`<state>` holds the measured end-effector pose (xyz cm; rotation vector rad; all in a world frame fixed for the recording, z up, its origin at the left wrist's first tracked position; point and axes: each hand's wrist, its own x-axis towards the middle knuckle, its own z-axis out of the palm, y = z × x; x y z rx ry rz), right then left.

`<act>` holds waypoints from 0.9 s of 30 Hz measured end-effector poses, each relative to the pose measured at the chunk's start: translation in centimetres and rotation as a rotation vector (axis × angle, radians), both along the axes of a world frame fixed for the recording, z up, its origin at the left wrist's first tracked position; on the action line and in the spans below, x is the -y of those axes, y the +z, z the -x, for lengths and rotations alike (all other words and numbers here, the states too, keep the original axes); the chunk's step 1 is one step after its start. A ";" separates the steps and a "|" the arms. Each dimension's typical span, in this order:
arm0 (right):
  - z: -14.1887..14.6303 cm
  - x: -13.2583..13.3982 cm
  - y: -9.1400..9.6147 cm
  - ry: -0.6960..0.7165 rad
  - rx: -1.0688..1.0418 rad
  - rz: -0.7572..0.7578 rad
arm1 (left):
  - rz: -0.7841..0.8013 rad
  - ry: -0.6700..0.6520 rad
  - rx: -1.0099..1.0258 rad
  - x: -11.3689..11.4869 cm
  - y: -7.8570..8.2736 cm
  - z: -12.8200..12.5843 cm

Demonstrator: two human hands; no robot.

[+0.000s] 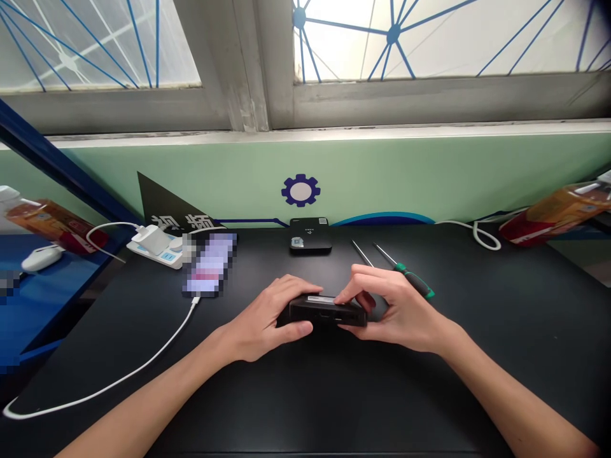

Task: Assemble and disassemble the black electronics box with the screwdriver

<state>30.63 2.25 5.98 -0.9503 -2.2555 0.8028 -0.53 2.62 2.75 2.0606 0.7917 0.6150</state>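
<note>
Between my two hands is a small black set-top box (329, 313), tilted so that a narrow side with slots faces me. A pale label strip shows along its upper edge. My left hand (274, 317) grips its left end, with the thumb low on the near side and the fingers over the top. At the right end, my right hand (394, 308) holds it between thumb and fingers, one fingertip at the strip. Just beyond the right hand lies a screwdriver (414, 278) with a green and black handle. Beside it a second metal shaft (363, 252) runs behind my hand, its other end hidden.
A flat black box (310, 238) with stickers rests near the green wall. On the left are a blurred phone (210, 264) on a white cable and a power strip (167, 253) with a charger. Drink bottles stand at both sides, one bottle (556, 213) at the right.
</note>
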 end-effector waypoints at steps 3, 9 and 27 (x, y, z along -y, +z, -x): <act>0.5 0.4 0.1 0.053 0.060 0.054 | -0.021 -0.049 -0.021 0.3 0.3 -0.3; 1.5 0.8 -1.6 0.098 0.288 -0.109 | -0.116 0.022 -0.090 0.5 0.0 -0.5; -1.0 -2.7 -3.7 -0.703 0.723 -0.410 | -0.281 -0.001 -0.205 0.2 -0.7 -0.2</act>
